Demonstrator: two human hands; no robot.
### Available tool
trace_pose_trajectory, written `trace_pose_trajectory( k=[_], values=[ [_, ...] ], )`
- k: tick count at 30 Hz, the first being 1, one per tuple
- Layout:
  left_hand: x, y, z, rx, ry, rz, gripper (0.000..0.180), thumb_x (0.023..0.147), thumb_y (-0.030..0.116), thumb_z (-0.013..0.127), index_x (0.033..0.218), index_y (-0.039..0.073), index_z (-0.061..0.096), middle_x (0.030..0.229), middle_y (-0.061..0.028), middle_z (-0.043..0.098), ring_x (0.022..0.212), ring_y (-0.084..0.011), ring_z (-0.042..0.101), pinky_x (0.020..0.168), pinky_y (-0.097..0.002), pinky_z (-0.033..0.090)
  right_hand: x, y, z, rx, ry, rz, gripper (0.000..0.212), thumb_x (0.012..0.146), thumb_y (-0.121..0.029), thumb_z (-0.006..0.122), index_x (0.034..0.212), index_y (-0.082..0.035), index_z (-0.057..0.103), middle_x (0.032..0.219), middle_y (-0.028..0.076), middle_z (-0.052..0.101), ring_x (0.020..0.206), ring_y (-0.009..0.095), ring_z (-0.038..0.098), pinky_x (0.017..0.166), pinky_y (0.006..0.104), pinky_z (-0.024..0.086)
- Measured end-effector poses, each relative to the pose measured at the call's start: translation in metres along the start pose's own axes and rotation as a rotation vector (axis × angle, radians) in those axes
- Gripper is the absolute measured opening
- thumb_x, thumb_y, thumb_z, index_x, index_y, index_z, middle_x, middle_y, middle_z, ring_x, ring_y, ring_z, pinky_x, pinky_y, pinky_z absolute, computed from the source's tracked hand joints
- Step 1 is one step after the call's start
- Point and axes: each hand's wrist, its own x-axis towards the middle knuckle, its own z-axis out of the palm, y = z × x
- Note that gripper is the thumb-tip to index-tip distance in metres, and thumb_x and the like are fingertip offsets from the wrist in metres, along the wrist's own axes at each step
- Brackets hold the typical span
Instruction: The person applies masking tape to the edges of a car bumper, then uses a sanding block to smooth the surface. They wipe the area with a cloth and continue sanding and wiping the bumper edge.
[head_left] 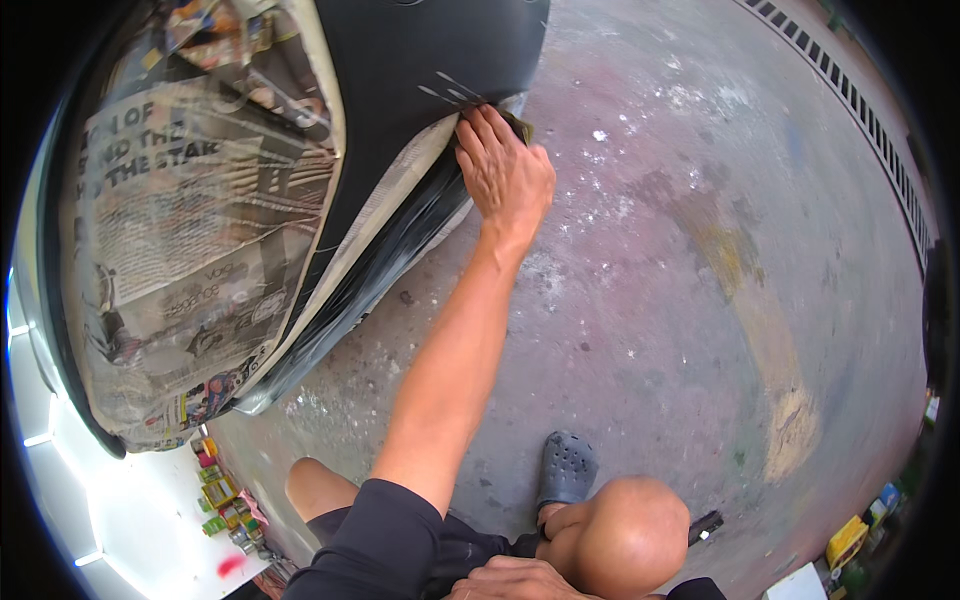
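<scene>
Against the black car panel (420, 60), the right hand (505, 175) is pressing a small, pliable sanding pad (520, 126) flat under closed fingers; left hand (515, 580) is lying open on the thigh.

The floor (640, 300) is rough grey concrete, stained with reddish and yellow patches and white paint flecks. A long metal drain grate (860, 110) runs along its far edge. A dark perforated clog (566, 468) stands on it near the bottom, and small colourful boxes (222, 490) lie at lower left.
</scene>
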Motion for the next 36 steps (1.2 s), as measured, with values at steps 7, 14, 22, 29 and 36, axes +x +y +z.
trace_pose_trajectory(
  k=[7, 14, 22, 29, 36],
  values=[
    [-0.104, -0.105, -0.037, 0.046, -0.097, 0.138, 0.077, 0.092, 0.020, 0.058, 0.160, -0.009, 0.039, 0.168, -0.0281, 0.040, 0.152, -0.0436, 0.038, 0.122, -0.0554, 0.034, 0.006, 0.000, 0.000, 0.028, -0.028, -0.031, 0.021, 0.097, -0.032, 0.080, 0.089, -0.015, 0.070, 0.084, 0.004, 0.070, 0.076, 0.027, 0.069, 0.067, 0.0397, 0.051],
    [-0.073, -0.103, -0.045, -0.179, -0.026, 0.270, 0.075, 0.085, 0.019, 0.062, 0.153, -0.007, 0.047, 0.161, -0.0263, 0.047, 0.142, -0.0414, 0.048, 0.115, -0.0576, 0.041, 0.019, 0.004, 0.030, -0.002, -0.166, -0.059, 0.024, 0.086, -0.028, 0.089, 0.090, -0.014, 0.069, 0.078, 0.006, 0.068, 0.066, 0.030, 0.067, 0.061, 0.0419, 0.050],
    [-0.172, -0.242, -0.101, 0.002, -0.363, 0.132, 0.081, 0.093, 0.022, 0.058, 0.168, 0.004, 0.034, 0.177, -0.0159, 0.031, 0.162, -0.0356, 0.030, 0.129, -0.0542, 0.030, 0.052, -0.003, 0.052, -0.071, -0.226, 0.063, 0.030, 0.087, -0.033, 0.088, 0.092, -0.012, 0.067, 0.082, 0.006, 0.067, 0.076, 0.029, 0.066, 0.069, 0.0406, 0.050],
    [-0.257, -0.342, -0.100, 0.105, -0.186, 0.260, 0.085, 0.099, 0.017, 0.058, 0.173, 0.005, 0.019, 0.179, -0.0210, 0.022, 0.165, -0.0408, 0.020, 0.132, -0.0570, 0.017, 0.048, -0.002, 0.056, 0.035, -0.099, 0.024, 0.029, 0.091, -0.032, 0.085, 0.092, -0.009, 0.067, 0.086, 0.008, 0.068, 0.079, 0.031, 0.066, 0.073, 0.0432, 0.050],
    [-0.136, -0.154, -0.034, 0.060, -0.199, 0.396, 0.094, 0.098, 0.026, 0.064, 0.172, -0.002, 0.014, 0.180, -0.0229, 0.014, 0.168, -0.0393, 0.008, 0.135, -0.0529, 0.008, 0.031, 0.002, 0.041, 0.020, -0.022, -0.044, 0.026, 0.095, -0.034, 0.081, 0.092, -0.012, 0.066, 0.086, 0.005, 0.068, 0.078, 0.030, 0.066, 0.069, 0.0434, 0.048]
  ],
)
